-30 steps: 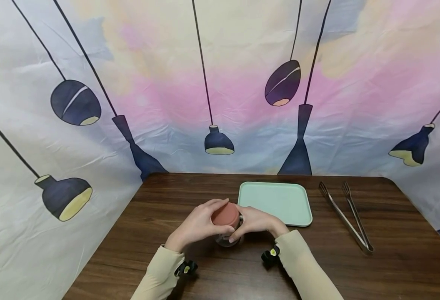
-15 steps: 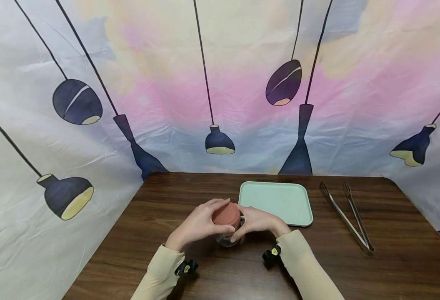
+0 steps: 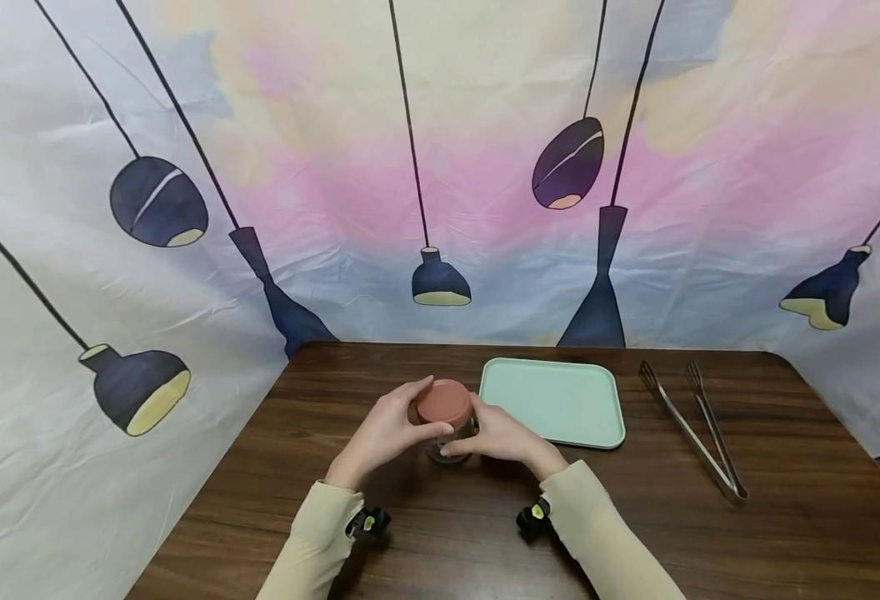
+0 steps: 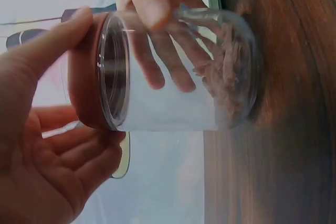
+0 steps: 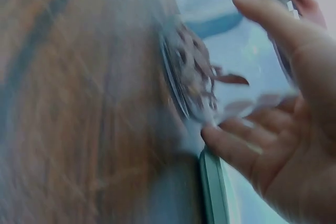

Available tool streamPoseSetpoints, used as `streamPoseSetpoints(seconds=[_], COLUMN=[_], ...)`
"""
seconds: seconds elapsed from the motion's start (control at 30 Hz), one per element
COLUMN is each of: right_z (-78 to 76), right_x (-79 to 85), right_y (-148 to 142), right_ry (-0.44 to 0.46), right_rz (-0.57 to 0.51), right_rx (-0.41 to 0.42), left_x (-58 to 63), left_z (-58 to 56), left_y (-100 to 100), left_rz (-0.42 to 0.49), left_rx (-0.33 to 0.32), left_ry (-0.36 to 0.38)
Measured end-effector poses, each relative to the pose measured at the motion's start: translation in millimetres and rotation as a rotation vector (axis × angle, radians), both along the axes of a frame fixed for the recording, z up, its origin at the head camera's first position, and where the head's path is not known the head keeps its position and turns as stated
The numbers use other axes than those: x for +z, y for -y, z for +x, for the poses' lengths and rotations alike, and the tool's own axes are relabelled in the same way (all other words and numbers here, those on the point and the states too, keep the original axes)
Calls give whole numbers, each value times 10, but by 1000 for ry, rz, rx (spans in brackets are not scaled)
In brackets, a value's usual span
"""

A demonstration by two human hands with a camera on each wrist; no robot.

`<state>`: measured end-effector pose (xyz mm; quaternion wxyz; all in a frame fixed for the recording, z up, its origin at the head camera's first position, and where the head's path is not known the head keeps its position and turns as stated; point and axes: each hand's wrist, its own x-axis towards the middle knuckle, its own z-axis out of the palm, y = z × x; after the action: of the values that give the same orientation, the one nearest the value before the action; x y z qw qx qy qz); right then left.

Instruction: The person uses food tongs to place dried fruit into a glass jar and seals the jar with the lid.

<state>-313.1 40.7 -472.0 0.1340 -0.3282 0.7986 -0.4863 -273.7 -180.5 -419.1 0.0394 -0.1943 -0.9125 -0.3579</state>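
Observation:
A clear jar [image 4: 173, 111] with a reddish-brown lid [image 3: 443, 403] stands upright between both hands, near the middle of the table. Thin brown pieces [image 4: 228, 77] lie at its bottom. My left hand [image 3: 380, 433] grips the lid from the left, thumb on one side and fingers on the other. From the right, my right hand [image 3: 503, 433] holds the clear body, its thumb in front and its fingers behind. Whether the jar's base touches the table cannot be told. The right wrist view is blurred.
A pale green tray [image 3: 552, 400] lies behind and to the right of the jar. Metal tongs [image 3: 698, 437] lie spread at the right of the dark wooden table [image 3: 440, 542]. A cloth printed with lamps [image 3: 297, 183] hangs behind.
Both hands and the jar have moved a little away from the person and slightly left. The tray and tongs stay in place.

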Motion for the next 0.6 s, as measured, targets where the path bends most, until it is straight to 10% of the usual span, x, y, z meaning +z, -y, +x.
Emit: streamPoseSetpoints(seconds=[0.6], right_z=[-36], right_x=[60], right_y=[-42], right_ry=[-57], right_rz=[80], right_rx=[-93], left_x=[-80], left_z=[-69], left_y=[9], left_rz=[24], left_rx=[183], left_ry=[-25])
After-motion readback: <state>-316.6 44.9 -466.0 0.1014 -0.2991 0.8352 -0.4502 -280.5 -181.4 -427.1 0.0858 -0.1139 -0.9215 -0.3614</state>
